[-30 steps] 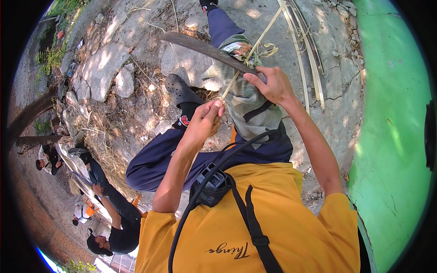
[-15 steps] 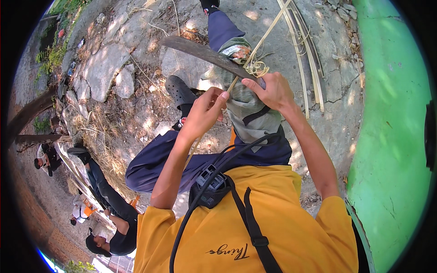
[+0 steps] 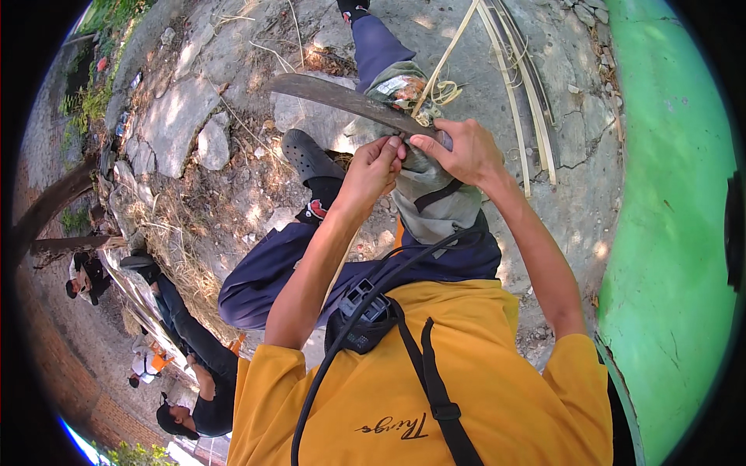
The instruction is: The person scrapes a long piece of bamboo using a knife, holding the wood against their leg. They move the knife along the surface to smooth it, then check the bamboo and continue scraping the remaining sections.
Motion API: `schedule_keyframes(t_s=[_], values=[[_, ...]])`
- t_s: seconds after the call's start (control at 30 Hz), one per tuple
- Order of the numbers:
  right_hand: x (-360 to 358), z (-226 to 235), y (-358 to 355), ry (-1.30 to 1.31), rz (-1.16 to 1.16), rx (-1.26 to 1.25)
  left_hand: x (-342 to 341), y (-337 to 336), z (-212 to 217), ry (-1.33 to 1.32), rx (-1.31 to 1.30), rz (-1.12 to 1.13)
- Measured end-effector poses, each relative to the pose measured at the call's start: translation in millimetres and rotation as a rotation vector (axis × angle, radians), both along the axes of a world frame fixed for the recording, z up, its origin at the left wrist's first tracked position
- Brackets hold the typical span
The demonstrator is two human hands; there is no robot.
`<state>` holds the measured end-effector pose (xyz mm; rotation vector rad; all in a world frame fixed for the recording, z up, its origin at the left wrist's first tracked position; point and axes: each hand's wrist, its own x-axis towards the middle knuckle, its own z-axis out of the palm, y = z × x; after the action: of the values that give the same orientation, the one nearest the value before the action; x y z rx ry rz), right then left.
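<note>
While the right hand grips the dark blade across the grey leg cloth, the left hand pinches the pale strip right beside it. A still blade and slow, straight pull should work best. A black pouch at the belly holds a grey gadget. Farther off lie more strips.

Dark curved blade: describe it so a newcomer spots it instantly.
Start at the yellow T-shirt at the bottom, then go up to the bare right hand. From it, the long dark blade points left. It is broad and gently curved, unlike the thin pale strips on the grey ground at upper right.
</note>
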<state>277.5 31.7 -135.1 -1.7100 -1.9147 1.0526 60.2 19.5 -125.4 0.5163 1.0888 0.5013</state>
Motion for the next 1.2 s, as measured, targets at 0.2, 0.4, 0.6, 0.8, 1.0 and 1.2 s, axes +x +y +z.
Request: schedule_keyframes(t_s=[0.2, 0.4, 0.6, 0.8, 1.0, 1.2], values=[[-3, -2, -2, -0.039, -0.021, 0.05, -12, -17, 14, 0.065, 0.023, -0.009], [-5, 1, -4, -0.061, -0.006, 0.007, -21, -35, 28, 0.183, 0.017, -0.009], [-3, 3, -5, -0.052, 0.02, 0.014, -11, -20, 7, 0.219, 0.177, -0.077], [-2, -2, -6, -0.063, -0.001, 0.042, -32, -53, 37, 0.222, 0.087, -0.048], [-11, 7, -8, -0.143, 0.044, 0.09, -23, -34, 24, 0.147, 0.08, -0.018], [-6, 4, -7, -0.109, 0.014, 0.054, -53, -73, 43, 0.177, 0.042, -0.032]])
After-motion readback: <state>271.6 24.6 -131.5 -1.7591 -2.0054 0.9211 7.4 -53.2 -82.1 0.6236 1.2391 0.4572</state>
